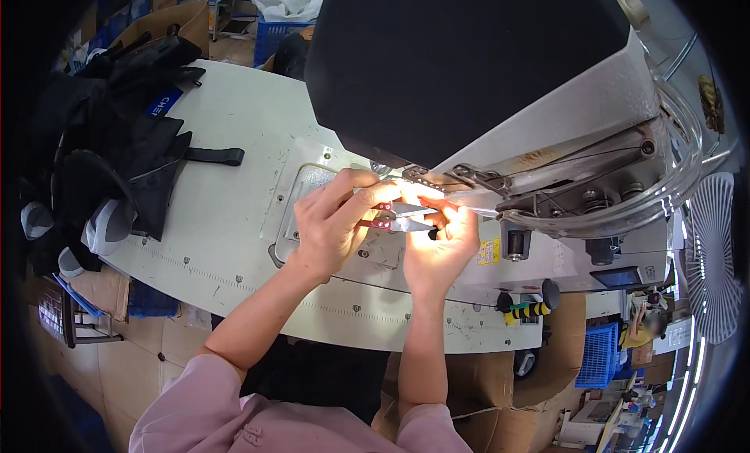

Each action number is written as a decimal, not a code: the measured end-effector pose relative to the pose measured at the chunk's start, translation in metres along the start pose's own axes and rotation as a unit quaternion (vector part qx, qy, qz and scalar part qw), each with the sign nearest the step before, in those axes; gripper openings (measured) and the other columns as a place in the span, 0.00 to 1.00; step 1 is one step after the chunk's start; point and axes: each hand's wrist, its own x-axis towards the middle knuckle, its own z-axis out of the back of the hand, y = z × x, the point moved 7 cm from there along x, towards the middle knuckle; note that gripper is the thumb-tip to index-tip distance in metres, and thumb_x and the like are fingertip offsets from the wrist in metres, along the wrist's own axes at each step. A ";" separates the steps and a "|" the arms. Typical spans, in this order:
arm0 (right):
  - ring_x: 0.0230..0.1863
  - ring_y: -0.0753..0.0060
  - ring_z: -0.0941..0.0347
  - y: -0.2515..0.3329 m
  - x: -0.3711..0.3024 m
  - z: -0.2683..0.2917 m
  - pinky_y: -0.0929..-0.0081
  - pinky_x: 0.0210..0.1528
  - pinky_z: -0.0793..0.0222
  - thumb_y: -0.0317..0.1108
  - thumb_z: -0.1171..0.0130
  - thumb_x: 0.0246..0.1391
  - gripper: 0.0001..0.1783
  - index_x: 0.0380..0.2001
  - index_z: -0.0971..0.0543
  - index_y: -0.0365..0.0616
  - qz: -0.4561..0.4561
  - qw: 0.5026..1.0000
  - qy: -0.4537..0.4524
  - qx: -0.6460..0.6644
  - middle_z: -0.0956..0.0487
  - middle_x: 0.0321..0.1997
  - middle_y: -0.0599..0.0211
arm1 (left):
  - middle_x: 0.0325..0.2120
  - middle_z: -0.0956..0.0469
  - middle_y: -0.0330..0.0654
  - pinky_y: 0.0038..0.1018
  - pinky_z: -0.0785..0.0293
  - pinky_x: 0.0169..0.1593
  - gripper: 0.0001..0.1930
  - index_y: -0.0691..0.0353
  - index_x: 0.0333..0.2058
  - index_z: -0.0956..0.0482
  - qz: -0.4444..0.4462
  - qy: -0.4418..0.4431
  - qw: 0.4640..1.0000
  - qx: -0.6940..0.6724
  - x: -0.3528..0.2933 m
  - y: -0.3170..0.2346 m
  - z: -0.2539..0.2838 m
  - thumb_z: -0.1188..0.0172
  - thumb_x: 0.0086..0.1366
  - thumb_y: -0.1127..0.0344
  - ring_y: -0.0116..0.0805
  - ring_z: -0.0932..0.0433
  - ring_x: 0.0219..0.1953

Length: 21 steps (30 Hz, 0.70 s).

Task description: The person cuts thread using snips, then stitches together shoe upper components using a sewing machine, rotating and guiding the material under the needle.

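Beside the sewing machine [469, 70], our left grip [332, 222] holds thread snips [408, 225], blades pointing toward our curled right grip [440, 248], contents unclear.

We observe a tiled floor [84, 375] at lower left, a blue crate [597, 356] and strip lights [687, 384] at lower right.

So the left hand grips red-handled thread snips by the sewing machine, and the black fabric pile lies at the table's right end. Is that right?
Not quite: in the head view, the black fabric pile lies at the left end of the table, not the right. The left hand does grip the thread snips.
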 end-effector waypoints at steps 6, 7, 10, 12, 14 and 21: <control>0.31 0.85 0.36 0.017 -0.002 0.002 0.87 0.33 0.38 0.14 0.39 0.42 0.22 0.36 0.37 0.42 0.060 0.997 -0.033 -0.024 0.27 0.35 0.67 | 0.33 0.21 0.38 0.22 0.31 0.24 0.14 0.62 0.32 0.20 -0.028 -0.017 0.999 -0.021 0.008 -0.011 0.007 0.33 0.43 0.76 0.28 0.25 0.22; 0.31 0.85 0.36 0.015 -0.004 0.006 0.87 0.33 0.38 0.14 0.39 0.42 0.22 0.36 0.37 0.42 0.060 0.997 -0.035 -0.023 0.27 0.35 0.67 | 0.36 0.21 0.40 0.21 0.33 0.24 0.14 0.63 0.34 0.21 0.038 -0.032 0.995 -0.084 0.007 -0.006 0.012 0.33 0.46 0.79 0.25 0.26 0.21; 0.29 0.88 0.38 0.002 -0.017 0.015 0.87 0.31 0.39 0.13 0.41 0.44 0.20 0.33 0.39 0.45 0.022 0.999 -0.009 -0.025 0.26 0.34 0.68 | 0.41 0.21 0.43 0.17 0.36 0.24 0.14 0.65 0.38 0.25 0.223 -0.051 0.954 -0.195 0.012 0.014 0.021 0.36 0.52 0.82 0.19 0.30 0.21; 0.29 0.88 0.39 0.001 -0.031 0.013 0.87 0.31 0.39 0.13 0.42 0.45 0.20 0.33 0.39 0.46 0.021 0.999 0.025 -0.020 0.25 0.35 0.67 | 0.41 0.23 0.41 0.14 0.42 0.24 0.16 0.66 0.43 0.30 0.345 -0.023 0.871 -0.349 0.007 0.028 0.009 0.37 0.57 0.82 0.13 0.37 0.21; 0.27 0.89 0.40 0.000 -0.040 0.010 0.88 0.30 0.39 0.14 0.42 0.46 0.19 0.32 0.39 0.47 0.003 0.998 0.056 -0.001 0.23 0.36 0.65 | 0.40 0.23 0.40 0.14 0.42 0.24 0.16 0.66 0.42 0.30 0.316 0.001 0.890 -0.328 0.005 0.023 0.016 0.36 0.57 0.81 0.13 0.36 0.22; 0.22 0.84 0.39 -0.001 -0.041 0.008 0.84 0.27 0.38 0.19 0.37 0.45 0.16 0.30 0.35 0.44 0.006 0.999 0.025 0.024 0.21 0.34 0.67 | 0.24 0.37 0.27 0.15 0.49 0.25 0.14 0.65 0.39 0.26 0.356 0.136 0.890 -0.249 -0.031 0.020 0.033 0.45 0.70 0.57 0.13 0.44 0.23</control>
